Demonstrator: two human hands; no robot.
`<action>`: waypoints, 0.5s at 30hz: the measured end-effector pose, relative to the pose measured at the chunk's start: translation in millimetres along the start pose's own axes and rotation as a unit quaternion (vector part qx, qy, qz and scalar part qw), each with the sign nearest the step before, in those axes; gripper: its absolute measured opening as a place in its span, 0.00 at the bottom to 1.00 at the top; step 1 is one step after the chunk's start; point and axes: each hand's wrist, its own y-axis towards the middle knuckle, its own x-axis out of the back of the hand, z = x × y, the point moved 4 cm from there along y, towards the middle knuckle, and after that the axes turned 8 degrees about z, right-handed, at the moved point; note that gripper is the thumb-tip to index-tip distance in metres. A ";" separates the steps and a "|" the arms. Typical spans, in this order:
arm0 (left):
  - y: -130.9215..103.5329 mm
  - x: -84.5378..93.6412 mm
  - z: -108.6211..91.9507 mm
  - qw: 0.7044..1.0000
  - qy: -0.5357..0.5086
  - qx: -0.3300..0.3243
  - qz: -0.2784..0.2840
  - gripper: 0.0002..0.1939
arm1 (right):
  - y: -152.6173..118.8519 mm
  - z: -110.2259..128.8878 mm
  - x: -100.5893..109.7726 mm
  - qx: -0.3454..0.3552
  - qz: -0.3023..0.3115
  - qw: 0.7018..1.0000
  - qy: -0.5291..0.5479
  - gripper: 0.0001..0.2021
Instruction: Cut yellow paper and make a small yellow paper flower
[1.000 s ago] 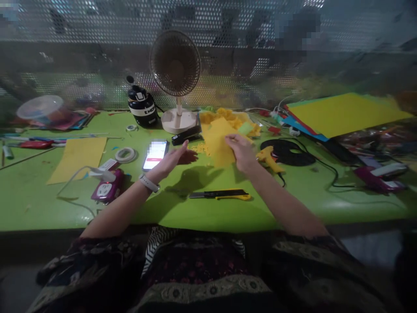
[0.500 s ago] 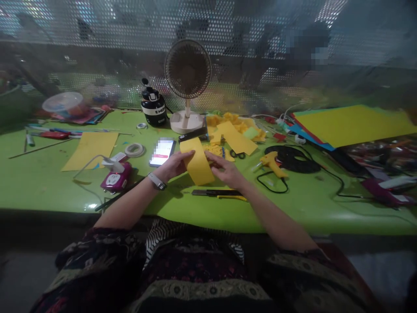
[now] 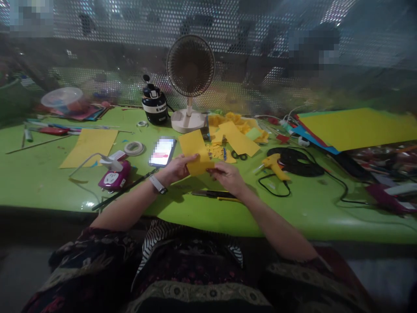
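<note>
Between my hands is a strip of yellow paper (image 3: 194, 145), its lower end bent up into a fold. My left hand (image 3: 178, 168) grips the left side, with the thumb lying on the paper near the fold. The fingers of my right hand (image 3: 227, 176) pinch the lower right corner. Below them on the green table lies a dark utility knife (image 3: 213, 194) with a thin yellow stick (image 3: 229, 199) alongside. A lit phone (image 3: 163, 151) rests left of the paper. Small yellow cut pieces (image 3: 217, 151) and black-handled scissors (image 3: 239, 155) lie just behind my right hand.
To the right are a yellow glue gun (image 3: 275, 167) and a coiled black cable (image 3: 301, 163). A purple power adapter (image 3: 114, 177), a tape roll (image 3: 134, 148) and a yellow sheet (image 3: 93, 145) lie left. A fan (image 3: 188, 121) and a dark bottle (image 3: 155, 108) stand behind. Coloured sheets (image 3: 365, 128) are stacked far right.
The lower end of the yellow paper strip has been folded up. My right hand has moved down to the strip's lower right corner, and my left thumb now lies by the fold.
</note>
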 end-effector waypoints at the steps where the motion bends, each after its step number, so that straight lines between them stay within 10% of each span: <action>1: -0.9 -2.5 0.9 1.000 -0.004 0.004 -0.004 0.14 | -0.2 0.5 0.8 -0.016 -0.024 1.000 0.012 0.22; 5: -3.4 -9.2 4.4 0.999 -0.009 0.017 -0.038 0.09 | -1.5 2.9 -0.8 -0.054 -0.067 0.995 0.045 0.24; 11: -6.2 -22.1 4.7 0.999 -0.027 0.006 0.042 0.32 | -4.8 2.0 -8.1 -0.113 -0.055 0.989 0.076 0.25; 15: -6.9 -20.5 7.2 0.998 0.039 -0.027 0.046 0.24 | -4.7 1.2 -7.5 -0.117 -0.057 0.988 0.078 0.26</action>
